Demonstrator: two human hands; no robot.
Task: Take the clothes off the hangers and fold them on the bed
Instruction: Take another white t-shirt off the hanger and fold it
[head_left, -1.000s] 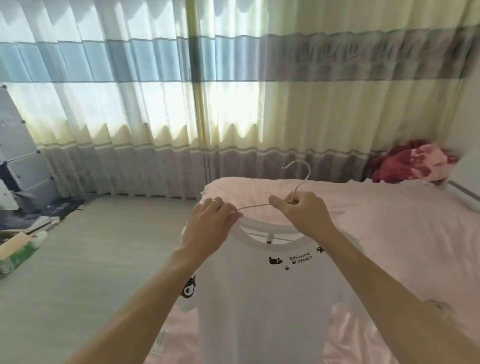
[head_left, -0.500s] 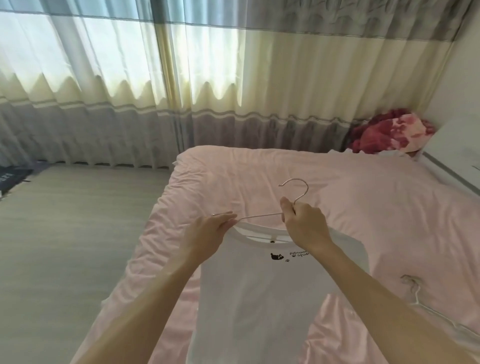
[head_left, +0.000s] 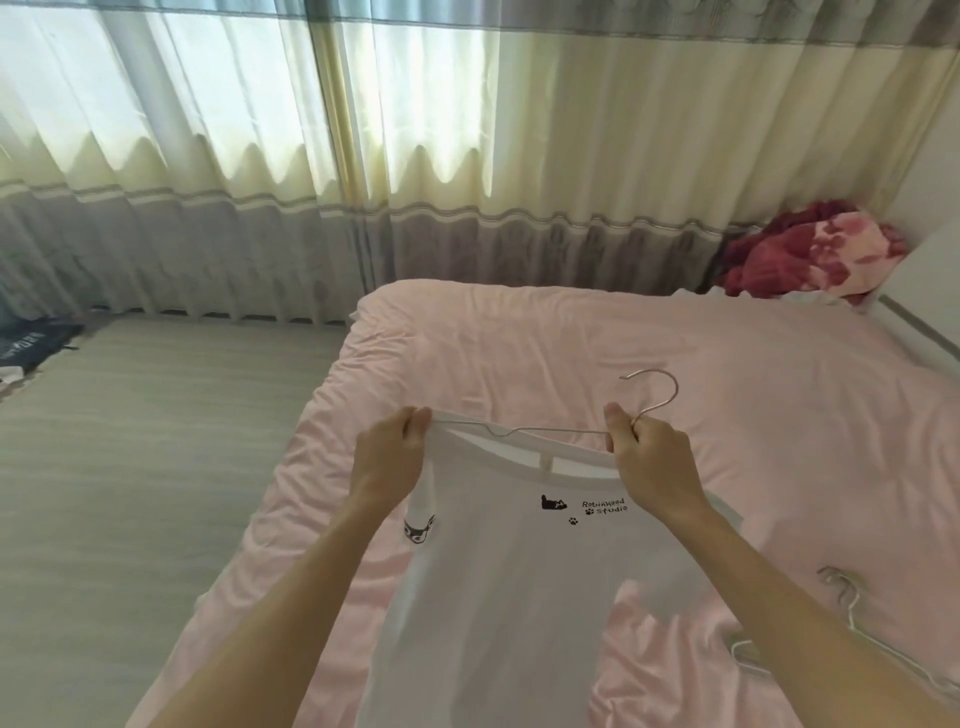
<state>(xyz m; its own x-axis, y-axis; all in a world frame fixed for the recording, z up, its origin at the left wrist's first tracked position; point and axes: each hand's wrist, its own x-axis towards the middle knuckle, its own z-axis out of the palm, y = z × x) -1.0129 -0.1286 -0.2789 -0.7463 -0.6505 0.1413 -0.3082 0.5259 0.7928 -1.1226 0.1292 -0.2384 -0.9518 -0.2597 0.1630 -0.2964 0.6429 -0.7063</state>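
Seemingly, left fingers (head_left: 414, 425) pinch shirt (head_left: 519, 597); right fingers (head_left: 617, 422) grip hanger (head_left: 566, 429).

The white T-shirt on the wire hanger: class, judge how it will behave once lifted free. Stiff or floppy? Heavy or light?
Probably floppy: the white T-shirt hangs limp and creased below the wire hanger. Likely light: the left hand holds its shoulder up with only a fingertip pinch.

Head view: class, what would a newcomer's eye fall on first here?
Centre stage, a white T-shirt hangs on a wire hanger over the pink bed, the left hand pinching its shoulder and the right hand gripping the hanger below the hook. A crumpled red blanket lies by the bed's far right corner.
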